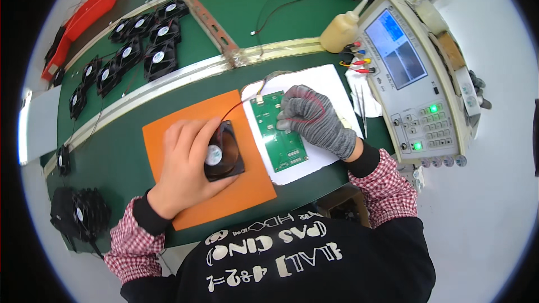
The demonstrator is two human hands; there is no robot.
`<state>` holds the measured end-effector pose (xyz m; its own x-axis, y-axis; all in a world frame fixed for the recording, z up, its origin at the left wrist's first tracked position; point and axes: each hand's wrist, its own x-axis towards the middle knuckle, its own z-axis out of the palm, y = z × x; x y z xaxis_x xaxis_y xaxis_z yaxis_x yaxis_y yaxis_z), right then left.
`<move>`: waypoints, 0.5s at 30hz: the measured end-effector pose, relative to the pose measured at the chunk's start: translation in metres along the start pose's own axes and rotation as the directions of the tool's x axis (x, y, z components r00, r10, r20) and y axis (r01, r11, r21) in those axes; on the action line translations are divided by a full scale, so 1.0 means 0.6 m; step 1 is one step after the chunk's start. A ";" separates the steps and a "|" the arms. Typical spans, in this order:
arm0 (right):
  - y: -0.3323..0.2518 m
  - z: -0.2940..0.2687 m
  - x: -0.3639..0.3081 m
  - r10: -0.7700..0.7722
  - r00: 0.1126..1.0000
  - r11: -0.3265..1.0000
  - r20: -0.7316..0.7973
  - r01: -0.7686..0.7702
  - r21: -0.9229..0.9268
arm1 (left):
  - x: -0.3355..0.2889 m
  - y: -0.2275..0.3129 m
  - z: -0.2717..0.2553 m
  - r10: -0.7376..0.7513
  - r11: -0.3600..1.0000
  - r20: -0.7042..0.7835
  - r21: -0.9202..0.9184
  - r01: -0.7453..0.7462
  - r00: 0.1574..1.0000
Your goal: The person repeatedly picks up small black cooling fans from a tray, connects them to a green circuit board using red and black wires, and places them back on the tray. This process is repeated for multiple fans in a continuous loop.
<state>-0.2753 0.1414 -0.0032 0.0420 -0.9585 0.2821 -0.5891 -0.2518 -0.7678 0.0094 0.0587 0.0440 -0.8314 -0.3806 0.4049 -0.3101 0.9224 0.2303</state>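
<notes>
On the orange mat [163,129] lies a square black cooling fan [229,154] with a round label at its hub. My bare left hand [188,160] grips it, fingers along the upper left side and thumb along the lower edge. A red and dark cable [234,106] runs from the fan to a white connector [259,99] at the top of the green circuit board [278,140], which rests on a white pad [331,87]. My right hand [309,118], in a grey knit glove, is curled over the board's upper right part. A red wire loop crosses the glove; the fingertips are hidden.
At right stands a test instrument [404,73] with a screen and lit keys, tweezers [362,106] and clip leads [359,64] beside it. A yellowish squeeze bottle [339,31] is behind. Several fans [160,56] and a red bin [92,11] lie far left, past a metal rail [168,83].
</notes>
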 end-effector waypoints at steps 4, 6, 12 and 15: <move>0.007 -0.002 -0.001 -0.056 0.998 0.978 0.003 0.056 -0.203 | -0.035 0.028 -0.075 0.414 0.857 -0.198 0.413 -0.307 0.889; 0.023 0.006 0.000 -0.089 0.996 0.988 -0.027 0.085 -0.126 | -0.028 0.051 -0.087 0.343 0.919 -0.493 0.000 -0.393 0.800; 0.007 0.005 -0.001 -0.064 0.997 0.994 -0.035 0.060 -0.093 | -0.025 0.040 -0.106 0.142 -0.689 0.224 -0.677 0.258 0.964; 0.013 0.005 -0.002 -0.069 0.998 0.994 -0.016 0.067 -0.084 | -0.053 0.051 -0.121 -0.180 0.172 0.313 -0.923 0.343 0.933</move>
<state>-0.2775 0.1400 -0.0112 0.0689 -0.9366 0.3435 -0.6506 -0.3033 -0.6962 0.0600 0.0942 0.1026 -0.8640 -0.5001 0.0591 0.0872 -0.0331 0.9956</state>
